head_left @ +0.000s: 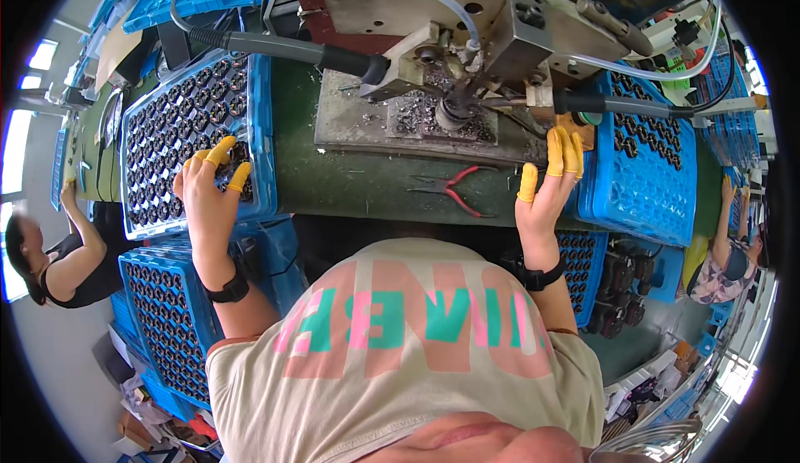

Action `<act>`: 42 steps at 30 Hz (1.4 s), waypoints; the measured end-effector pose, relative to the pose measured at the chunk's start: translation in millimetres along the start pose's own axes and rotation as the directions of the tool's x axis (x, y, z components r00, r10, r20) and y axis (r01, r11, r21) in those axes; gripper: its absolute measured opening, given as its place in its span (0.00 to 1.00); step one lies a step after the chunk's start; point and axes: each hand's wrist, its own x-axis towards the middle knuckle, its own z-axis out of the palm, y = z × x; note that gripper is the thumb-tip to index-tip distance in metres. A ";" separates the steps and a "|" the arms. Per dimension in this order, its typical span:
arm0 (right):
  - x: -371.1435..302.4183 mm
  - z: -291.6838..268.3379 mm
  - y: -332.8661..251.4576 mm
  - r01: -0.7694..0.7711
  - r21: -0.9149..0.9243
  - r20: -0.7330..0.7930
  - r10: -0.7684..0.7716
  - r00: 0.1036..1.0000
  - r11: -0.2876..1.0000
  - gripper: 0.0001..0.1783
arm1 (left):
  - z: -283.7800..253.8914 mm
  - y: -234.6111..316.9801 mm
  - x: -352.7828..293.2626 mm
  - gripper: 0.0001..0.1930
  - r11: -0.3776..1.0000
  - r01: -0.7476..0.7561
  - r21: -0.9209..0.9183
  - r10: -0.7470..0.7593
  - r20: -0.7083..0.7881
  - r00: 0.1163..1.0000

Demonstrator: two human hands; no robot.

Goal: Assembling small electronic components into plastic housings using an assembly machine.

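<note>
You are standing at a green workbench (pixel 333 188), both hands lifted in front of a heavy metal machine (pixel 392 0), with yellow finger covers (pixel 218 151) capping several of your fingertips. Your left hand (pixel 207 195) is resting over the right-hand portion of a blue tray (pixel 265 130), where rows of dark round parts (pixel 158 134) are filling the pockets. Its thumb and forefinger are standing apart and curving down toward the parts; whether they are gripping one, you cannot tell from this angle. Your right hand (pixel 546 200) is hanging open, fingers pointing up and away from you, thumb spread, with nothing showing in its grasp. It is hovering just beside the right end of the machine's metal base (pixel 358 121), near a second blue tray (pixel 642 196) that is holding round parts toward its far end and showing bare pockets nearer you. Between your hands, red-handled pliers (pixel 454 184) are lying on the bench. Beyond them, metal shavings (pixel 408 117) are littering the base around a round piece (pixel 452 115) beneath the tooling. Co-workers are working at the far left (pixel 83 263) and far right.
</note>
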 end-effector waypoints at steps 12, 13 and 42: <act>0.6 0.6 0.6 0.011 -0.007 -0.006 -0.011 1.000 1.000 0.26 | 15.8 3.7 4.3 0.21 0.914 0.118 -0.387 -0.175 -0.116 0.978; 1.6 -0.1 0.0 0.012 -0.017 -0.005 -0.013 1.000 1.000 0.26 | 20.4 6.4 3.6 0.21 0.816 0.125 -0.565 -0.232 -0.122 0.965; 4.7 4.0 -7.5 0.088 -0.128 0.032 -0.085 0.996 0.988 0.21 | 36.9 13.5 -6.2 0.23 0.634 -0.083 -0.769 -0.189 -0.258 0.948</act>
